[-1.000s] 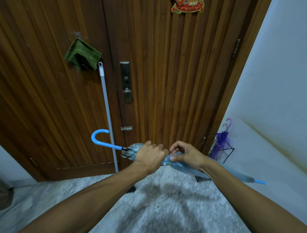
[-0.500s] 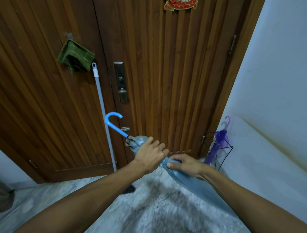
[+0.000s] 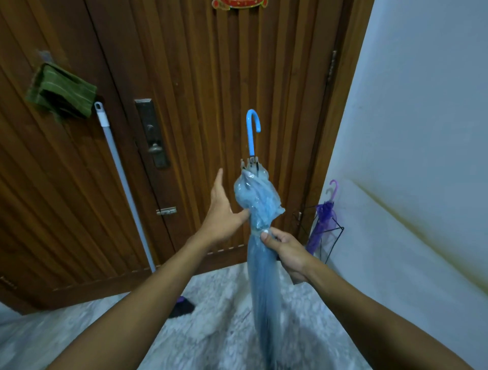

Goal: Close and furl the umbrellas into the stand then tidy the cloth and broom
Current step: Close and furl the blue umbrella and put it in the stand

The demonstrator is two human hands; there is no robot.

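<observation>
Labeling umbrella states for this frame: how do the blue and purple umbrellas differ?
The blue umbrella is in hand, the right hand gripping its furled canopy and the left hand open beside it; the purple umbrella stands in the wire stand by the wall. The blue one fills mid-frame, handle up, before the door; the purple one sits far off and leans. Both are closed, translucent, with hooked handles.

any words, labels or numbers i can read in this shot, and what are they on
None can be read.
Red and gold ornament at the top of the door: cut off by the frame edge, no letters legible.
Blue umbrella, lock plate, green cloth: no print visible.
</observation>
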